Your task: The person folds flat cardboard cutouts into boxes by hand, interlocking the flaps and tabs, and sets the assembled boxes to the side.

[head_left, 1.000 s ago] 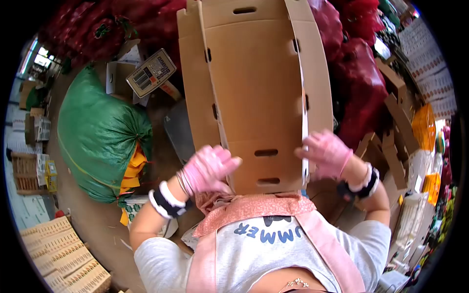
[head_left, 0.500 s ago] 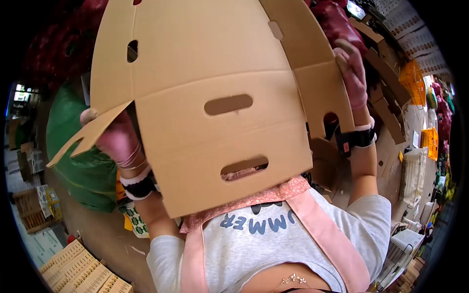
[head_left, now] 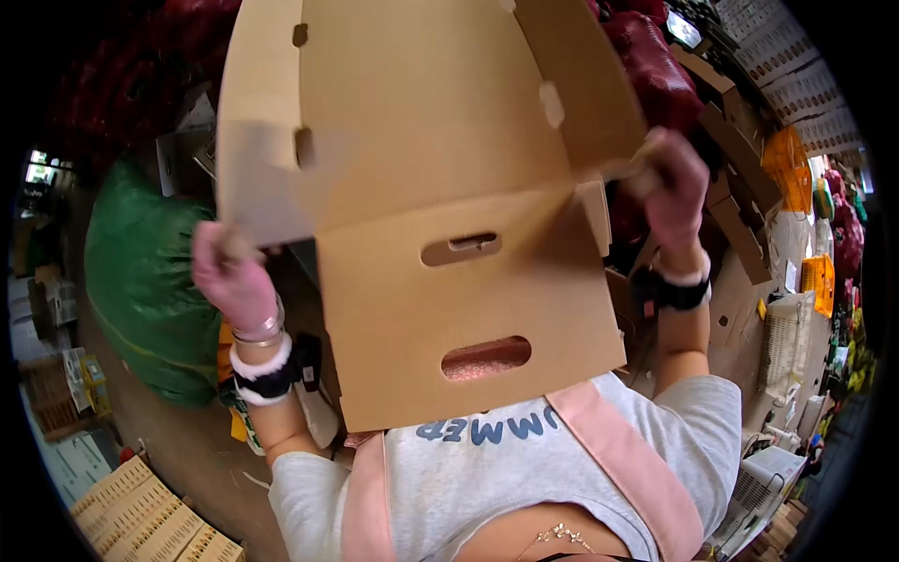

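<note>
A partly folded brown cardboard box (head_left: 426, 112) spans the middle of the view, its near panel with two oval handle holes lying against my body. My left hand (head_left: 232, 281), in a pink glove, has its fingers closed at the lower corner of the left flap (head_left: 267, 201), which is smeared by motion. On the far side, my right hand (head_left: 676, 187), also pink-gloved, is curled at the edge of the right side wall near the fold; its fingertips are blurred. The right end flap (head_left: 594, 220) is mostly hidden behind the near panel.
A big green sack (head_left: 145, 286) stands at the left. Red mesh sacks (head_left: 651, 70) lie at the back, with flattened cardboard (head_left: 740, 225) at the right. Orange crates (head_left: 789, 169) and a white crate (head_left: 787, 342) line the right side. Printed cartons (head_left: 150, 515) are at the lower left.
Both side walls have turned up and inward, and the end flaps have swung in behind the near panel. My left hand has moved right and down; my right hand has lowered.
</note>
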### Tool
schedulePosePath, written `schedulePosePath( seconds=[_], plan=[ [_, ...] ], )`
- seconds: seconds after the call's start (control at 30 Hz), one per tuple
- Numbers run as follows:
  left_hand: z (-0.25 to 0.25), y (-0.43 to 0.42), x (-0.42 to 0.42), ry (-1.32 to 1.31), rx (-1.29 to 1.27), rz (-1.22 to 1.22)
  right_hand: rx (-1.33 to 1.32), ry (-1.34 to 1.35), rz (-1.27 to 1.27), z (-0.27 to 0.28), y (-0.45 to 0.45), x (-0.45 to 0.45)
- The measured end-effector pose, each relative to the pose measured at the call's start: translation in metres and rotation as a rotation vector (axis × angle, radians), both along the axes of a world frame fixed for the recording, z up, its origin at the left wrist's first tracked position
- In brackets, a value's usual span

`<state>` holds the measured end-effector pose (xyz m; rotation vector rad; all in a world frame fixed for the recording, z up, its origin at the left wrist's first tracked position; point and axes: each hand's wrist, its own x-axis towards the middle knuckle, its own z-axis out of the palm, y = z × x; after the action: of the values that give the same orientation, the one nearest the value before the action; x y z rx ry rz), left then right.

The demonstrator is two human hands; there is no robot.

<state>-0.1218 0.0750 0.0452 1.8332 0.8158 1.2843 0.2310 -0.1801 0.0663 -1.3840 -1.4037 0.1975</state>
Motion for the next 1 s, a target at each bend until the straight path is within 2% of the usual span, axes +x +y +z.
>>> schedulePosePath(
  seconds=[0.03, 0.1, 0.17, 0.27, 0.37, 0.4, 0.5, 0.6, 0.63, 0.67, 0.7, 0.8, 0.87, 0.9, 1.0],
  plan=[
    [-0.006, -0.012, -0.008, 0.260, 0.249, -0.146, -0.155, -0.312, 0.068, 0.006, -0.009, -0.012],
    [-0.013, -0.038, -0.016, 0.580, 0.760, -0.490, -0.329, -0.457, 0.253, -0.019, -0.027, -0.030],
    [-0.062, -0.049, -0.039, 0.769, 0.619, -0.886, -0.571, -0.395, 0.349, -0.030, -0.050, -0.043],
    [-0.034, -0.077, -0.024, 0.642, 0.169, -0.848, -0.583, -0.133, 0.436, -0.031, -0.054, -0.051],
    [-0.077, -0.070, -0.021, 0.508, 0.183, -0.648, -0.559, -0.203, 0.326, -0.054, -0.047, -0.052],
    [-0.097, -0.081, -0.015, 0.351, -0.077, -0.470, -0.472, -0.121, 0.159, -0.074, -0.045, -0.062],
    [-0.086, -0.093, 0.022, 0.115, -0.306, -0.087, -0.580, -0.104, -0.356, -0.069, -0.040, -0.085],
    [-0.089, -0.091, 0.022, 0.526, 0.457, 0.060, -0.201, -0.820, -0.459, -0.058, -0.018, -0.099],
    [-0.082, -0.089, 0.024, 0.666, 0.748, 0.057, -0.367, -0.946, -0.239, -0.049, -0.015, -0.108],
    [-0.072, -0.085, 0.029, 0.715, 0.841, -0.233, -0.437, -1.050, -0.182, -0.049, -0.005, -0.111],
    [-0.057, -0.093, 0.041, 0.755, 0.641, -0.402, -0.507, -1.152, -0.125, -0.050, 0.003, -0.112],
    [-0.053, -0.096, 0.053, 1.072, 0.565, -0.623, -0.883, -0.871, 0.128, -0.051, 0.017, -0.108],
    [-0.053, -0.093, 0.056, 1.392, 0.381, -0.866, -1.119, -0.847, 0.494, -0.050, 0.023, -0.107],
    [-0.053, -0.089, 0.059, 1.407, 0.289, -1.064, -1.230, -0.829, 0.677, -0.048, 0.027, -0.107],
    [-0.056, -0.093, 0.059, 1.456, 0.241, -1.165, -1.279, -0.749, 0.784, -0.072, 0.020, -0.108]
  ],
)
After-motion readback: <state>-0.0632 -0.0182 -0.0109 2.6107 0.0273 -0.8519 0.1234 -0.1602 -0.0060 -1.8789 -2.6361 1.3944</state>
